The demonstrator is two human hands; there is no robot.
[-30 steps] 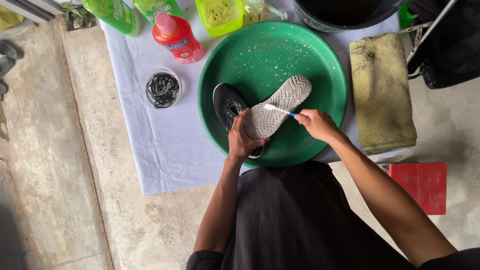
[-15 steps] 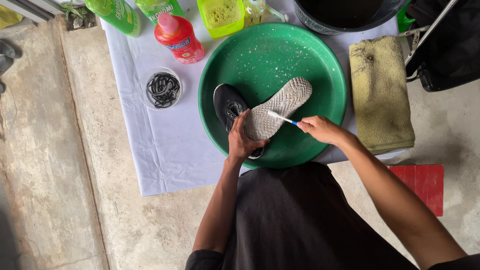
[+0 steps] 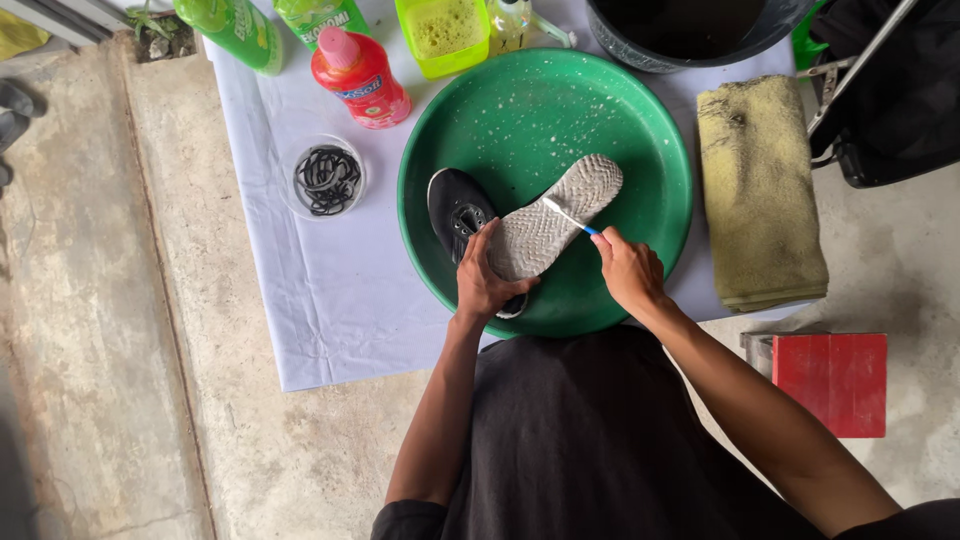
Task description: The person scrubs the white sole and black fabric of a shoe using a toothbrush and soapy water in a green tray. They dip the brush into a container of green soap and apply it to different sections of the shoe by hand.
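Observation:
A black shoe (image 3: 455,208) lies sole-up in a round green basin (image 3: 520,100), its grey-white sole (image 3: 555,215) turned toward me. My left hand (image 3: 485,280) grips the shoe at its heel end. My right hand (image 3: 628,270) holds a small blue-and-white toothbrush (image 3: 568,217), whose head rests on the middle of the sole. Soap flecks dot the basin.
A white cloth (image 3: 340,300) covers the concrete floor. On it sit a clear bowl of black laces (image 3: 327,180), a red bottle (image 3: 362,78), green bottles (image 3: 235,25), a yellow-green tub with a sponge (image 3: 445,30), a dark bucket (image 3: 690,30), and a yellowish towel (image 3: 757,190). A red box (image 3: 830,385) sits at right.
My right hand moved the toothbrush back and forth along the sole, first drawing it toward me, then back up onto the middle. My left hand kept its grip.

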